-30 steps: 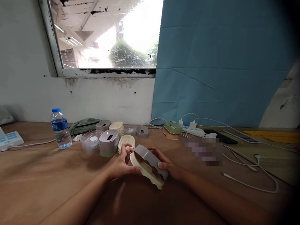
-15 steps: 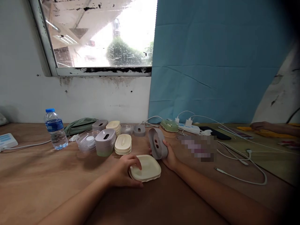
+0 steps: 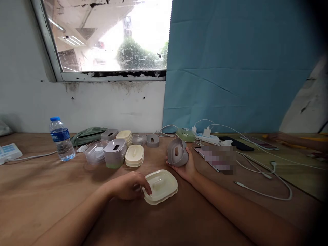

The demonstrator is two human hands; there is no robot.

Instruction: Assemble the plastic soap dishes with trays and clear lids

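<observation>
My left hand (image 3: 130, 186) pinches the left edge of a cream plastic lid (image 3: 167, 182), a rounded rectangle with a raised ridge in its middle. The fingertips lie over its rim; the thumb is hidden. Beyond and to the right, my right hand (image 3: 191, 167) is wrapped round a grey plastic cover (image 3: 180, 157). That cover is tilted, its hollow side and oval slot facing me. A stack of cream lids (image 3: 134, 153) and a stack of grey slotted covers (image 3: 115, 148) stand to the left of it.
Clear round containers (image 3: 95, 152), a water bottle (image 3: 61, 140) and a green pouch (image 3: 87, 136) are at the left. A green box (image 3: 186, 134), a power strip (image 3: 207, 138), phones and white cables (image 3: 263, 198) lie at the right. Another person's hand (image 3: 274, 136) shows at the far right.
The grey cover in my right hand has moved slightly right and turned its hollow side more toward me. My left hand has shifted left along the lid's edge; the lid sits a little nearer.
</observation>
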